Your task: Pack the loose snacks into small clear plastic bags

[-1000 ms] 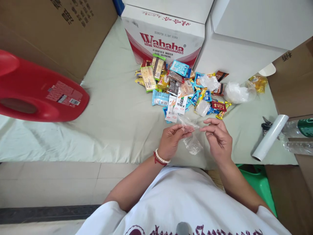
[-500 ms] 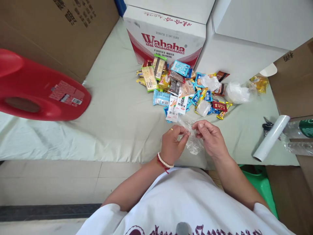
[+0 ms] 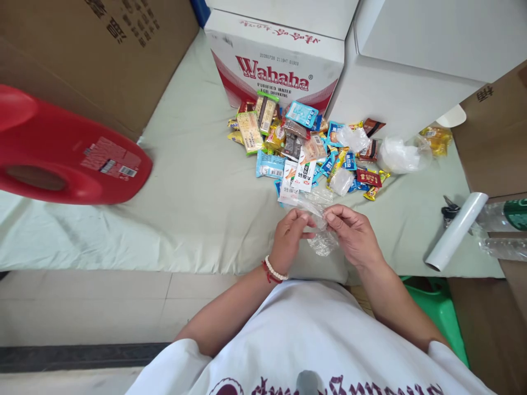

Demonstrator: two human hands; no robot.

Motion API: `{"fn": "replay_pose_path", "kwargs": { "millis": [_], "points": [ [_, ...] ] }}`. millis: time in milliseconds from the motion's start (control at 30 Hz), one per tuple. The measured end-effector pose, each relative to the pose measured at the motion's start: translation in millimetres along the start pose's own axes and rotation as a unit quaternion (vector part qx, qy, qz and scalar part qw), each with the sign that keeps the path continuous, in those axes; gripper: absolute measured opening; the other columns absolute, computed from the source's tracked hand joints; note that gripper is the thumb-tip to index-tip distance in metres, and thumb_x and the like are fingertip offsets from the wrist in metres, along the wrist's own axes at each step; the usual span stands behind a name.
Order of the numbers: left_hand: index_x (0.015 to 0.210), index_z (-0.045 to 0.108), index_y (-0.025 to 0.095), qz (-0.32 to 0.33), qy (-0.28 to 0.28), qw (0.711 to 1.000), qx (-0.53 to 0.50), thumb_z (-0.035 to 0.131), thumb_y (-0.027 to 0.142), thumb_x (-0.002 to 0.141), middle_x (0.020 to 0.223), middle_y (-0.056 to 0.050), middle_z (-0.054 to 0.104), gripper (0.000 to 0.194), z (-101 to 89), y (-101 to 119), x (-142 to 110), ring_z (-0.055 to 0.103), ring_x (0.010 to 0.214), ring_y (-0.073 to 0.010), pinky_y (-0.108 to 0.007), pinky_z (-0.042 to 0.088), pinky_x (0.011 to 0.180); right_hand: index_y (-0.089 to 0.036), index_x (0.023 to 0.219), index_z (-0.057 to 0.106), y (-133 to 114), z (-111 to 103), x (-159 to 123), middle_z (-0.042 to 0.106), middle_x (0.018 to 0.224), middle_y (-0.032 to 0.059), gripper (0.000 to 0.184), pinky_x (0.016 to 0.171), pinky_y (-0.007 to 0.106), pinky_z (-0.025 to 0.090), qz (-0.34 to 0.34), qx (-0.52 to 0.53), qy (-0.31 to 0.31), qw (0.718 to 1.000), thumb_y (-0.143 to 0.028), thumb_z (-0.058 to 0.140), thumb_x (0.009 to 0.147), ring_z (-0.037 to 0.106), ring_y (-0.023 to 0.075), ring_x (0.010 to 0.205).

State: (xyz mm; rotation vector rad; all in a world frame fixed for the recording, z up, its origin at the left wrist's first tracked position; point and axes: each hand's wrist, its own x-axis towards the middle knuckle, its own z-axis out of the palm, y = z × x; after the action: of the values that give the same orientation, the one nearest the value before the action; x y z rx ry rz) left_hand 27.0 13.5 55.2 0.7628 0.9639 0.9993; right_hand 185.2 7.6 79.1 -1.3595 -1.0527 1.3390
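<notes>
A crumpled clear plastic bag [image 3: 323,244] hangs between my two hands at the table's front edge. My left hand [image 3: 291,233] pinches its left side between thumb and forefinger. On the other side, the fingertips of my right hand [image 3: 353,230] are closed on the film. Just beyond them lies a heap of small wrapped snacks, with a white and red snack packet [image 3: 290,178] closest to the bag. A light blue packet [image 3: 270,164] and a yellowish rice bar [image 3: 250,131] lie at the heap's left.
A Wahaba-style water carton, printed Wahaha [image 3: 274,71], stands behind the heap. The red jug [image 3: 74,159] lies at left. Bunched clear plastic [image 3: 401,154], a white roll [image 3: 457,231], keys [image 3: 450,211] and plastic bottles [image 3: 500,216] are at right. A green stool [image 3: 440,315] is below.
My right fingertips have closed on the plastic. The film between my hands is now stretched out and spread further back, over the nearest packets' edge.
</notes>
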Motion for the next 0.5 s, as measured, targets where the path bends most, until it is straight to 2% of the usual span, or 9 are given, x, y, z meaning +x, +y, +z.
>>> {"fn": "replay_pose_path", "kwargs": {
  "millis": [67,200,400,500],
  "points": [
    [0.085,0.063,0.019,-0.022,-0.006,1.000,-0.014,0.068,0.059,0.084,0.087,-0.003,0.063,0.041,2.3,0,4,0.061,0.087,-0.0167,-0.028,0.058,0.071,-0.022,0.085,0.074,1,-1,-1,0.064,0.082,0.0002,0.021,0.070,0.027,0.046,-0.009,0.001,-0.009,1.000,-0.042,0.077,0.085,0.054,0.0142,0.073],
    [0.079,0.064,0.018,0.014,-0.006,1.000,-0.025,0.083,0.049,0.075,0.077,0.001,0.063,0.036,6.1,1,10,0.058,0.075,-0.0116,-0.025,0.053,0.074,-0.023,0.084,0.075,0,-6,-3,0.066,0.086,0.0004,0.015,0.076,0.028,0.047,-0.041,-0.011,0.002,0.999,-0.038,0.079,0.084,0.058,0.0152,0.081],
    [0.079,0.062,0.019,0.027,-0.011,0.999,-0.033,0.079,0.046,0.078,0.076,0.002,0.060,0.032,3.5,4,5,0.056,0.073,-0.0119,-0.026,0.050,0.072,-0.022,0.083,0.071,-7,-17,-5,0.065,0.085,0.0019,0.026,0.068,0.028,0.047,-0.042,-0.025,0.057,0.997,-0.048,0.076,0.085,0.054,0.0152,0.074],
    [0.078,0.063,0.020,0.081,-0.006,0.996,0.040,0.078,0.040,0.079,0.081,0.000,0.061,0.026,5.0,5,-1,0.057,0.078,-0.0138,-0.027,0.050,0.074,-0.023,0.089,0.072,-9,-12,-7,0.066,0.087,0.0031,0.034,0.068,0.028,0.048,-0.037,-0.050,0.027,0.998,-0.056,0.067,0.091,0.055,0.0162,0.076]
  ]
}}
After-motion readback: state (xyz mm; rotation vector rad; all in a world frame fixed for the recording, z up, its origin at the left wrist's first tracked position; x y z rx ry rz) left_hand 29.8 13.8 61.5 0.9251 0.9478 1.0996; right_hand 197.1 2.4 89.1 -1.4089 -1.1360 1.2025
